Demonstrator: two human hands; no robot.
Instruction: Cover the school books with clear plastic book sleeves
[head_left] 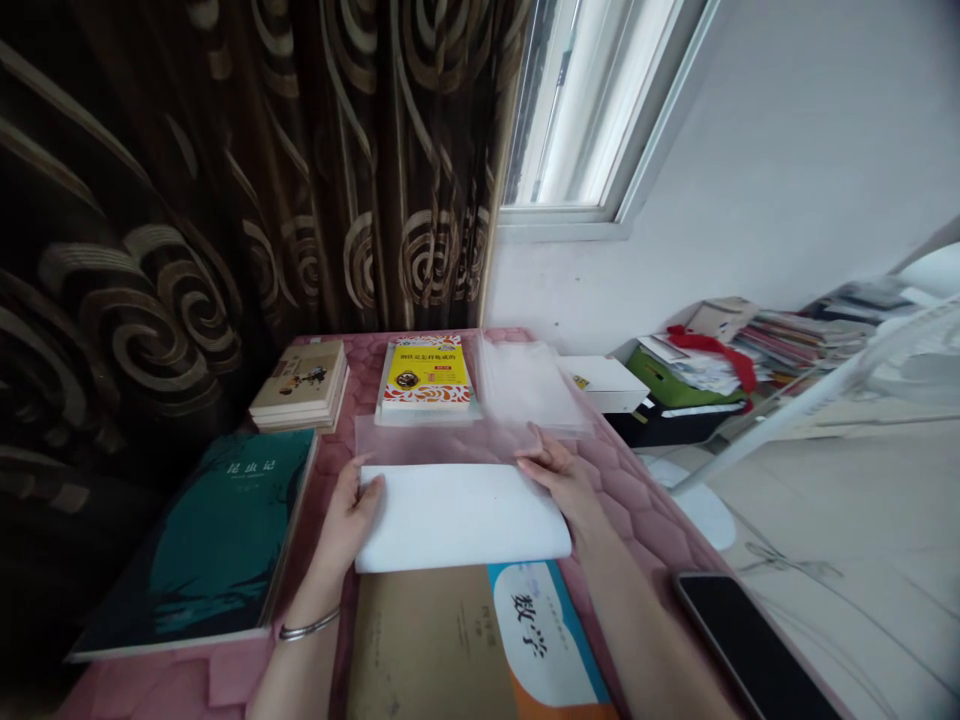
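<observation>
My left hand (352,510) and my right hand (559,475) are closed on the two sides of a clear plastic book cover (442,440). A white sheet (461,515), curved over at its near side, lies against the plastic between my hands; whether it is joined to the plastic I cannot tell. Both thumbs rest on top and most fingertips are hidden. Just below lies a textbook (427,640) with a tan, blue and white cover, partly hidden by the sheet. Past my hands, more clear plastic covers (529,385) lie in a loose stack.
A yellow book (427,370) tops a pile at the back. Left of it stand stacked small books (300,380) and a large teal book (217,530). A black phone (750,640) lies at the right edge of the pink quilted surface (637,510). A white fan (795,400) stands beyond.
</observation>
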